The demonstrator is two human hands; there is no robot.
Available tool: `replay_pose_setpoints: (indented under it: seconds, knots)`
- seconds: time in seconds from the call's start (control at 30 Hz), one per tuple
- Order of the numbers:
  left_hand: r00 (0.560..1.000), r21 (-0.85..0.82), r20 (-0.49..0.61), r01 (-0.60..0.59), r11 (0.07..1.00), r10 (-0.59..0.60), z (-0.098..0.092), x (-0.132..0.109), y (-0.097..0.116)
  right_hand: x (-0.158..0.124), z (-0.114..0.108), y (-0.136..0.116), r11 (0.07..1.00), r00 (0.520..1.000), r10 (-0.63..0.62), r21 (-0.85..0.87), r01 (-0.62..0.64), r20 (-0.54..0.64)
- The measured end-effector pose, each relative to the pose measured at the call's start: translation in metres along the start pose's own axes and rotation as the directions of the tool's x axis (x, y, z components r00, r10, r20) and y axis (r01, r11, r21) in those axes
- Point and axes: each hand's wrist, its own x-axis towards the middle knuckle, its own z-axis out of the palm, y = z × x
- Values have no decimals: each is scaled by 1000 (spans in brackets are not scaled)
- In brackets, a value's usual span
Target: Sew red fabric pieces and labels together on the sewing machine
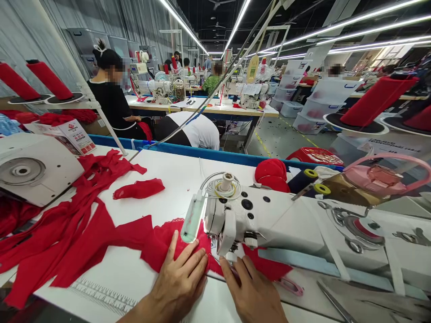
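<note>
My left hand (pixel 182 276) lies flat on the red fabric (pixel 158 242), left of the needle area, its fingers stretched and apart. Close to the presser foot (pixel 231 255) of the white sewing machine (pixel 269 213), my right hand (pixel 252 291) rests with index and middle fingers extended on the cloth; its thumb is hidden. Lace-like edging shows on the fabric behind my left fingertips. Part of the cloth passes under the machine head and comes out right of it. A pale green clear guard (pixel 192 220) hangs in front of the head.
Red fabric strips (pixel 84 224) spread over the left of the white table (pixel 134 264), beside a printed ruler (pixel 101 296). Pink snips (pixel 291 285) and metal scissors (pixel 333 298) lie right. Thread cones (pixel 377 103) stand behind. Co-workers (pixel 109 94) sit at machines beyond.
</note>
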Motion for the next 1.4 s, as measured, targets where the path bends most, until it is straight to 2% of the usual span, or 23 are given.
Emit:
replay_pose_setpoints:
  seconds: [0.1,0.33,0.7,0.93,1.1,1.4]
  knots:
    - [1000,16,5,11,1000,-11,0,1,-1,1,3,0,1000,1000,15,0,-15,-16]
    - [989,13,147,4,1000,-6,-5,11,-9,4,13,3,998,998,53,39,-55,32]
    - [980,-14,193,-39,999,41,-6,12,-16,5,17,-1,991,994,111,72,-113,23]
    - [972,-55,227,-55,997,66,-12,19,-27,13,13,-4,991,991,128,26,-129,24]
    - [968,-90,242,-49,995,70,-14,24,-31,14,12,-9,984,985,169,56,-167,-22]
    - [945,-104,314,-60,993,90,-19,32,-39,17,11,-18,977,977,211,9,-211,16]
